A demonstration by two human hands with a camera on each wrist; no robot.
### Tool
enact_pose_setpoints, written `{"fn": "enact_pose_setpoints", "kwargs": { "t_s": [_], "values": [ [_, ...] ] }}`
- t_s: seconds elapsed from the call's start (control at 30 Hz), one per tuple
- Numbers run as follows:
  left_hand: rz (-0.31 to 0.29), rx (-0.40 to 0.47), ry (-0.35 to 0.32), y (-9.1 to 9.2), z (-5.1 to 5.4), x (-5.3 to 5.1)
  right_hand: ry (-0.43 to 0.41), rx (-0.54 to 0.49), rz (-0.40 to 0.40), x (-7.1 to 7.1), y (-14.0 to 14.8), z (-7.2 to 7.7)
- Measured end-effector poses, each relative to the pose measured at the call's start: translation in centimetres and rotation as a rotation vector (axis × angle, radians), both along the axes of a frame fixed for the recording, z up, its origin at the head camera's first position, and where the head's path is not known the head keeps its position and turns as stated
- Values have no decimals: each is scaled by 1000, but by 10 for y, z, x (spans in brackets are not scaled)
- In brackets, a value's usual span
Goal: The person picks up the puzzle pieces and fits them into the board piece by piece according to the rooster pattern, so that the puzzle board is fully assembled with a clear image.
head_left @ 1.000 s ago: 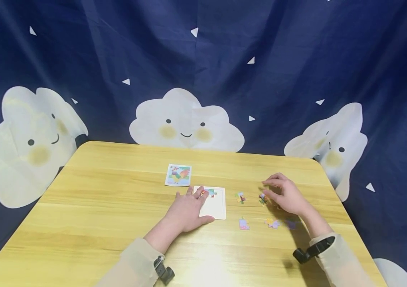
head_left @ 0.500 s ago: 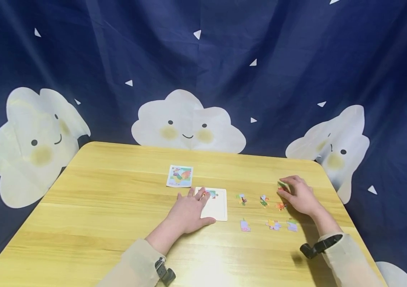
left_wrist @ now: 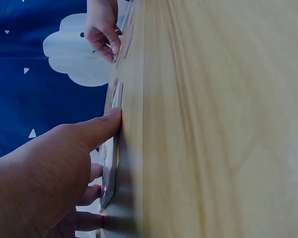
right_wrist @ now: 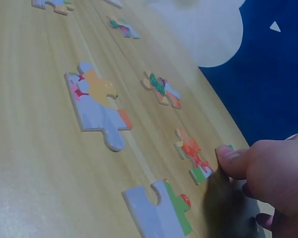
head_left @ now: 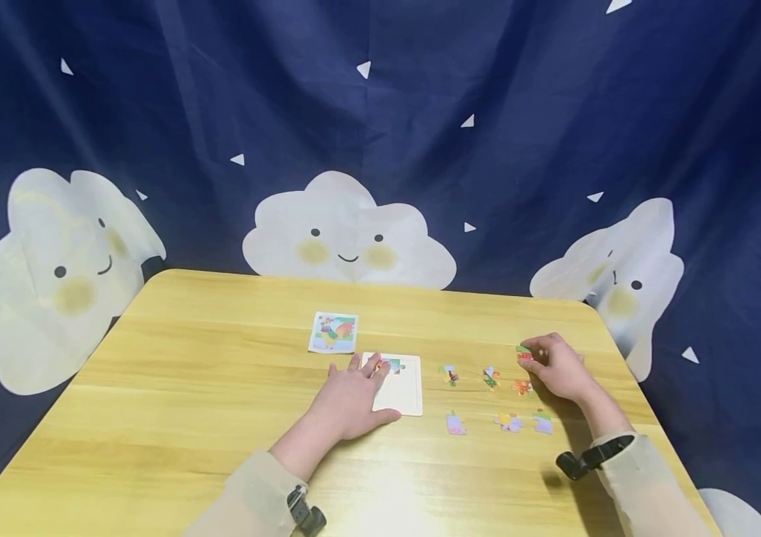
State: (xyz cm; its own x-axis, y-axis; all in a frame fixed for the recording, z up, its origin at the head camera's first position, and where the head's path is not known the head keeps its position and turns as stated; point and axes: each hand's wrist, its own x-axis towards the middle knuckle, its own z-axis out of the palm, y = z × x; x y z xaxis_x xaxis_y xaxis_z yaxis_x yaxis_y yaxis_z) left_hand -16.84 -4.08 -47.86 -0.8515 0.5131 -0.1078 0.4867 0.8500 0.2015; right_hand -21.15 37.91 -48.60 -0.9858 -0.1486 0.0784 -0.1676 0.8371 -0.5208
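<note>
Pinching a red-and-green puzzle piece [head_left: 524, 354] between thumb and fingertips of the right hand [head_left: 558, 371], with a narrow grip, at the far right of the loose pieces. Can't tell lifted from resting on the wooden table [head_left: 186, 403]. Mostly hidden behind the thumb in the right wrist view, with just a green sliver showing past it.

Resting the left hand [head_left: 347, 406] at the left side of a white square tray [head_left: 399, 399], with fingers spread wide: index over the far left corner, others off beside it. Touching the tray's near edge with the thumb, also visible in the left wrist view. Note a short strip of colourful puzzle [head_left: 396, 365] along the tray's far edge, partly covered by fingers.

Count six loose pieces right of the tray, in two rough rows, all apart. Far row, left to right: mixed-colour piece [head_left: 450, 375], green-and-lilac piece [head_left: 491, 378], orange piece [head_left: 523, 387], last one just on the near side of the pinched piece. Near row: lilac-and-pink piece [head_left: 456, 424], yellow-and-lilac piece [head_left: 509, 423], lilac-and-green piece [head_left: 543, 423].

Add a printed picture card [head_left: 333, 333] behind the tray, offset left. Tag pale sleeves [head_left: 242, 496] with black wrist cameras [head_left: 307, 514], plus a dark blue curtain [head_left: 421, 89] with smiling clouds [head_left: 347, 201] beyond the table.
</note>
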Motion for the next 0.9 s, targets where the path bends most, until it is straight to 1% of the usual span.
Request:
{"fn": "enact_pose_setpoints", "kwargs": {
  "t_s": [0.2,0.5,0.67,0.8,0.9],
  "values": [
    [2,-2,-1,0,-1,1,-12,-36,27,-1,-1,0],
    [8,-7,6,-1,-2,2,47,-116,33,2,-1,-1],
    [4,-15,20,-2,-3,2,8,-134,83,5,-2,1],
    [-8,-12,34,-2,-3,2,-32,-112,113,8,-2,6],
    [-7,-11,38,-2,-4,2,-46,-92,132,10,-4,9]
  ]
}}
